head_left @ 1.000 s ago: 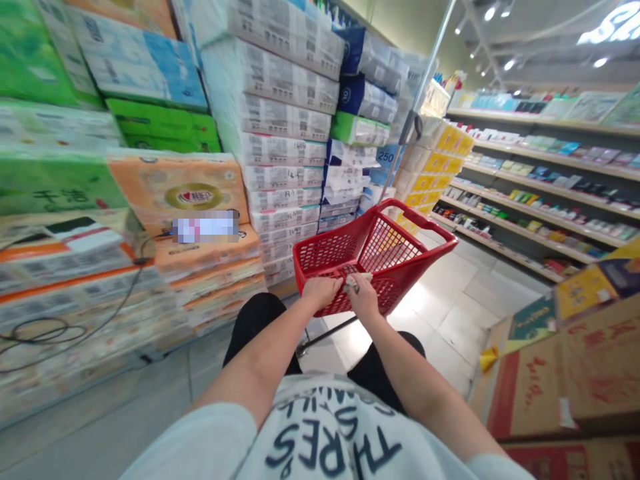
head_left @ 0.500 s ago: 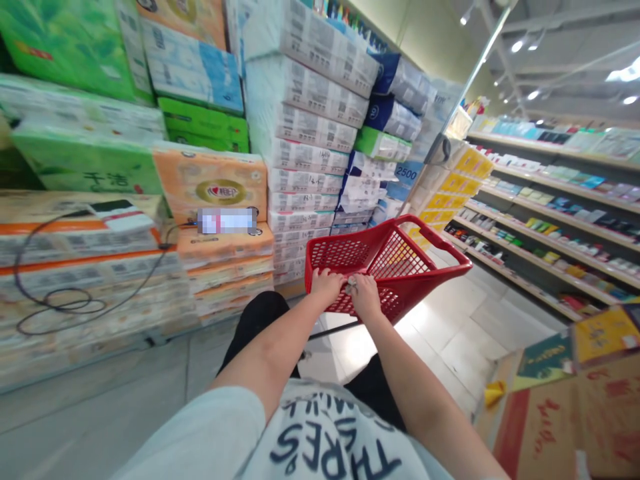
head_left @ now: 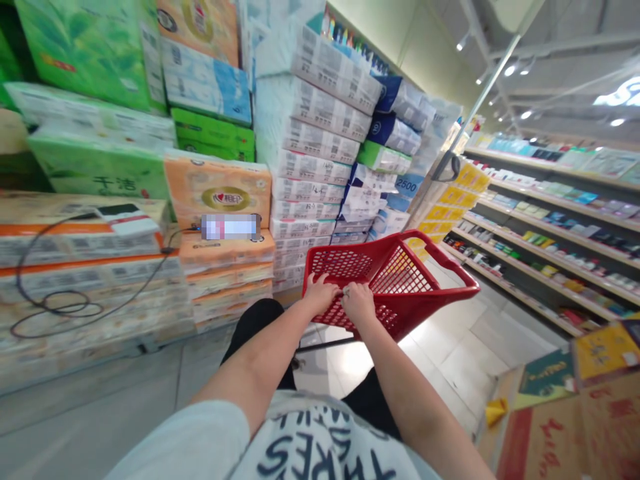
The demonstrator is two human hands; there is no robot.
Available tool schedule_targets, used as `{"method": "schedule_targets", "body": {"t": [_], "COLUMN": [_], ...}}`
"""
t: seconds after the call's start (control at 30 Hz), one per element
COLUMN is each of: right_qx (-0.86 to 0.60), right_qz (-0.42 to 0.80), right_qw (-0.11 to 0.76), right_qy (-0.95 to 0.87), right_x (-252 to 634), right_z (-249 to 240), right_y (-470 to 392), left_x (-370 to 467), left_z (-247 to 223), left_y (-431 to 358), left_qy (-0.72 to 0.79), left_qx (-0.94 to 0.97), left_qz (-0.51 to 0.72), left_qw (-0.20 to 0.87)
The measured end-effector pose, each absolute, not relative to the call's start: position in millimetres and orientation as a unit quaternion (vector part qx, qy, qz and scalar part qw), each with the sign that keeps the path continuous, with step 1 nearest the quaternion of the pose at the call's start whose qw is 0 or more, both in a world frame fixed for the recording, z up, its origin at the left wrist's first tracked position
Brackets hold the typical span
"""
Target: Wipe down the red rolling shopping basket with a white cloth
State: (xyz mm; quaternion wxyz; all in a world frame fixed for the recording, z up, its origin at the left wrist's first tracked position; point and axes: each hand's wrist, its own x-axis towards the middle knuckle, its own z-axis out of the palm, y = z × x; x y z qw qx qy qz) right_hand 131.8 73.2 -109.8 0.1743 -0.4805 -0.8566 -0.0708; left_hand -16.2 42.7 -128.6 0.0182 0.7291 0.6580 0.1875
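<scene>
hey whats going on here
In a shop aisle, a person has both bare hands, left hand and right hand, close together at the near side of a red shopping cart. Whether something small is held between the fingers is too unclear to tell. White packs and orange packs are stacked to the left, and cardboard boxes stand at the lower right.

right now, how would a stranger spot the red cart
Find the tall stack of white-wrapped packs, then look right to the long shelves. Low between them is the red cart, with the left hand and right hand at its near side. Its perforated sides and looped handle set it apart from the packs and shelves.
</scene>
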Motion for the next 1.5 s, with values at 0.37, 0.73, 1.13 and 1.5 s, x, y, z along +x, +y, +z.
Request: {"method": "schedule_targets", "body": {"t": [0.37, 0.73, 1.13, 1.5], "right_qx": [-0.347, -0.398, -0.370, -0.403], "right_qz": [-0.038, -0.050, -0.182, -0.111], "right_qw": [0.204, 0.139, 0.382, 0.351], "right_qy": [-0.915, -0.906, -0.827, -0.838], "right_x": [153.9, 170.4, 204.4, 206.3], "right_z": [-121.6, -93.0, -165.5, -148.6], "right_y": [76.6, 72.4, 92.6, 80.0], "left_x": [-27.7, -33.0, -40.4, -34.3], "left_z": [-129.5, -133.5, -127.7, -124.1], "left_y": [43.7, 52.0, 50.6, 36.6], "left_qy": [0.735, 0.710, 0.709, 0.708], "left_qx": [0.643, 0.678, 0.679, 0.683], "left_qz": [0.215, 0.187, 0.185, 0.181], "left_qw": [0.020, 0.045, 0.028, 0.016]}}
